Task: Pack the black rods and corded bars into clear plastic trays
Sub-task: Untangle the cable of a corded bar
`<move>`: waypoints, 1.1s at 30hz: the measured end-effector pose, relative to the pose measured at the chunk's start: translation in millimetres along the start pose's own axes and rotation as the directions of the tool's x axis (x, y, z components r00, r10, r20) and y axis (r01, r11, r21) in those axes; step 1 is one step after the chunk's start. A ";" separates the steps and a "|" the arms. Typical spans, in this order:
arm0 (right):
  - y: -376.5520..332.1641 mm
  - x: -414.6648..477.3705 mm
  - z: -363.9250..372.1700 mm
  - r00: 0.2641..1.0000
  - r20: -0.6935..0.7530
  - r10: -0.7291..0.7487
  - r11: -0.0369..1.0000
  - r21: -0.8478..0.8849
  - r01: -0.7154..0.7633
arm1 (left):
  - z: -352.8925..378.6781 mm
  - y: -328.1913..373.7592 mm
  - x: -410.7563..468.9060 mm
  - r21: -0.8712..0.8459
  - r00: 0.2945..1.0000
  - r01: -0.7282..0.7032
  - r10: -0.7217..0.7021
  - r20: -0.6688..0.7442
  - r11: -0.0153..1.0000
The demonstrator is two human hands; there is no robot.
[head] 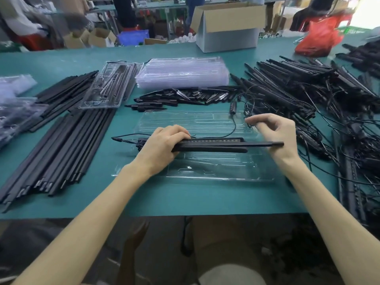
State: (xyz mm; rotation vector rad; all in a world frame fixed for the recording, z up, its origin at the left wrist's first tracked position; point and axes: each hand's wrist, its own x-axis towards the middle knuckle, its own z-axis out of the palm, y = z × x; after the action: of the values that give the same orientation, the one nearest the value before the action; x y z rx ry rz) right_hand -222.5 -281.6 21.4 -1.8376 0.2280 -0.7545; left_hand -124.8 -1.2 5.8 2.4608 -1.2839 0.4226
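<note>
While most stock lies unpacked on the green table [185,200], a tangled heap of corded bars [298,89] sprawls right of the right hand [271,132], and long black rods [61,153] lie left of the left hand [164,142]. Beyond them wait stacked clear trays [183,73] and one filled tray [104,87]. Under the hands, an open tray [216,169] appears empty. The left hand clamps a bar bundle [216,145]; whether the right pinches its cord [235,128] is unclear.

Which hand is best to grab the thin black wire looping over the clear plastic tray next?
Probably the right hand: its fingers hover right beside the thin black wire. The left hand is busy gripping the long black bars over the clear plastic tray.
</note>
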 end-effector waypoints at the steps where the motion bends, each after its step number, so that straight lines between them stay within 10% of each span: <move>1: -0.1 -1.8 -1.2 1.000 0.022 0.006 0.998 0.061 -0.007 | -1.0 0.1 -0.1 0.006 1.000 -0.006 0.006 0.006 1.000; 7: 1.2 -9.3 -19.2 0.944 0.238 0.228 0.809 0.493 -0.320 | -9.6 -4.0 -2.6 0.132 1.000 -0.008 0.006 0.011 0.991; 14: -11.7 -19.6 -13.1 0.923 0.383 0.021 0.997 -0.082 0.011 | -3.8 -1.0 -5.4 0.212 0.997 0.022 -0.037 0.065 0.977; 20: -18.3 -37.9 13.8 0.815 0.578 0.022 0.828 -0.468 0.310 | -5.6 -6.1 -3.9 0.169 0.988 0.084 -0.105 0.117 0.982; 33: 0.5 -46.6 20.5 0.897 0.440 -0.036 0.851 -0.457 0.258 | -18.2 -13.7 0.2 -0.264 0.938 0.252 -0.168 0.304 0.931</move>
State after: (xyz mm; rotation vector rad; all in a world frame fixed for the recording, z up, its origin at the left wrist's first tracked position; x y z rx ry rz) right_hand -246.5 -243.0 -1.5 -2.4994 -0.0066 -0.3999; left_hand -115.3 13.7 20.2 2.4146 -1.0664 -0.1696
